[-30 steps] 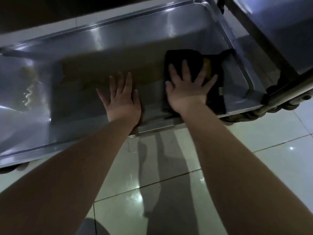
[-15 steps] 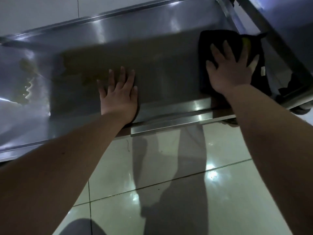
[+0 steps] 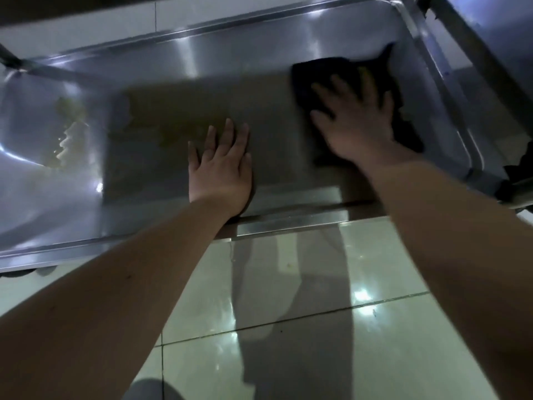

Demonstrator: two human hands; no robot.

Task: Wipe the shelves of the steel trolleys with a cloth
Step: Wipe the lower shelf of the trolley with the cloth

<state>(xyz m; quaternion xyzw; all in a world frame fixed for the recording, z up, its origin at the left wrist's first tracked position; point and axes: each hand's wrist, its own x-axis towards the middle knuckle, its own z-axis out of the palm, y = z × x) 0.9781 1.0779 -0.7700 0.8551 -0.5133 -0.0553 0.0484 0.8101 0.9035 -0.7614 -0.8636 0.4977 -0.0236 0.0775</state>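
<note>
— Where is the cloth (image 3: 326, 79)?
— At the right end of the steel shelf (image 3: 259, 53), under the right hand (image 3: 354, 119), which presses it with straight, spread fingers. It is nearly black and rumpled, with a bit of yellow showing.
— The left hand (image 3: 220, 168)?
— Flat on bare steel by the front rim, fingers straight. A yellowish smear (image 3: 67, 134) marks the shelf's left end.
</note>
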